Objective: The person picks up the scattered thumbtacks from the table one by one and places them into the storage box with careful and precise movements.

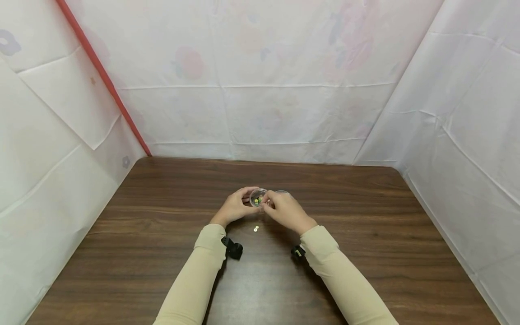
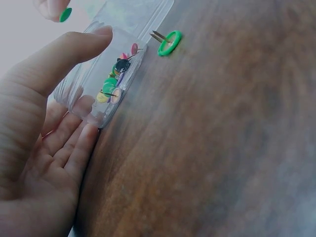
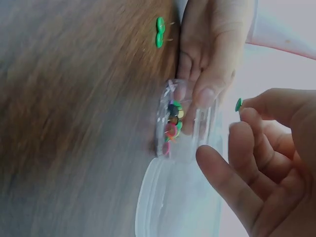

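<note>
My left hand (image 1: pixel 233 207) grips a clear round plastic container (image 3: pixel 201 126) from its left side, thumb along the near wall and fingers behind it. Inside lie several thumbtacks (image 2: pixel 109 86) in green, yellow, pink, red and black. Above the container's open top, my right hand (image 1: pixel 287 211) pinches one green thumbtack (image 3: pixel 238 104) between thumb and fingertip, its other fingers loosely bent. Two green thumbtacks (image 3: pixel 159 39) stand side by side on the table in front of the container, their pins pointing toward it.
A second clear round piece (image 3: pixel 148 202), like a lid or a twin container, sits right beside the container, partly behind my right hand in the head view. The brown wooden table (image 1: pixel 162 253) reaches white patterned sheeting (image 1: pixel 260 113) at the back and sides. Black wrist cameras (image 1: pixel 234 249) hang beneath both sleeves.
</note>
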Tool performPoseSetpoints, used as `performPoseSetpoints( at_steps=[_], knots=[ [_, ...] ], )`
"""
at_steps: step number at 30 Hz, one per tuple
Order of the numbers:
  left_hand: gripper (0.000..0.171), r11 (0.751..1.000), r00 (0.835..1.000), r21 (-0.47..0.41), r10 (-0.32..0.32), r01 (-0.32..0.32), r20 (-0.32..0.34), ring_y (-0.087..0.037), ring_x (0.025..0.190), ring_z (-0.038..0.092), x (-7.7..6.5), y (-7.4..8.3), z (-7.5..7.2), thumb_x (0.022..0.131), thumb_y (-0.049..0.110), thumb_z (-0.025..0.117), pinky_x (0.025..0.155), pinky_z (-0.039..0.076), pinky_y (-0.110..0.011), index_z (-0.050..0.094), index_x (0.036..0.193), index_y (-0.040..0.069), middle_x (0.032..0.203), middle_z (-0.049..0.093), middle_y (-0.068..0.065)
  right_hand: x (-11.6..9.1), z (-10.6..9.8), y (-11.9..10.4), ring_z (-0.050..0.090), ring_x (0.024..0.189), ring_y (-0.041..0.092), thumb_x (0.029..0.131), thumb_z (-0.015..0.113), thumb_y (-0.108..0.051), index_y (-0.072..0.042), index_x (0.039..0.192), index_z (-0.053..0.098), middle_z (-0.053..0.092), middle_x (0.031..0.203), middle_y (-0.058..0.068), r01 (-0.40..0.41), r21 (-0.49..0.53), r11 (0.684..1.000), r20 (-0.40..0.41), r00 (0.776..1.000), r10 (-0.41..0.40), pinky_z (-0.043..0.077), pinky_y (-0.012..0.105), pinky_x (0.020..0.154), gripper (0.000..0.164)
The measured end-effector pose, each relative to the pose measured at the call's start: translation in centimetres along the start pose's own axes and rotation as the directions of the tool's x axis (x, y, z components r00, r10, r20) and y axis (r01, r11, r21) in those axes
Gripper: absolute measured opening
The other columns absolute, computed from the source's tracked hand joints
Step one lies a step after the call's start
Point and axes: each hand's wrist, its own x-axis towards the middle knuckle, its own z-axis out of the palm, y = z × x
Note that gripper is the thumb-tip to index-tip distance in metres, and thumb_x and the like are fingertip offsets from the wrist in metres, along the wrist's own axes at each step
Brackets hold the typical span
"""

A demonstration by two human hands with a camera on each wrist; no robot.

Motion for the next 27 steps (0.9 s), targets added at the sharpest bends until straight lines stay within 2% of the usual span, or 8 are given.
performPoseSetpoints(
  at_steps=[7,17,27],
  knots=[
    [0.07,1.0,1.0,-0.009,-0.013,0.013,0.0,-0.011,0.108,0.052,-0.1,0.2,0.0,0.067,0.045,0.081,0.092,0.05,-0.039,0.05,0.129,0.034,0.125,0.052,0.006,0.6,0.3,0.5,0.047,0.049,0.003,0.092,0.058,-0.023,-0.017,0.092,0.063,0.059,0.066,-0.009,-0.054,-0.035,0.998,0.006,0.999,0.054,0.043,0.021,0.044,0.008],
    [0.069,0.999,0.999,-0.009,-0.047,0.047,0.0,-0.012,0.11,0.05,-0.2,0.2,0.1,0.067,0.044,0.081,0.093,0.049,-0.041,0.049,0.128,0.038,0.126,0.051,0.007,1.7,0.8,0.8,0.049,0.049,0.003,0.093,0.056,-0.024,-0.018,0.094,0.064,0.061,0.071,-0.009,-0.086,-0.035,0.996,0.028,0.996,0.087,0.045,0.022,0.045,0.011],
    [0.071,1.0,1.0,-0.01,-0.022,0.022,0.01,-0.012,0.11,0.051,-0.2,0.3,0.0,0.067,0.045,0.081,0.094,0.049,-0.04,0.049,0.13,0.035,0.128,0.05,0.005,2.1,1.1,1.0,0.05,0.048,0.003,0.093,0.057,-0.027,-0.021,0.094,0.065,0.063,0.071,-0.008,-0.115,-0.093,0.989,0.043,0.992,0.12,0.044,0.024,0.041,0.01]
  ],
)
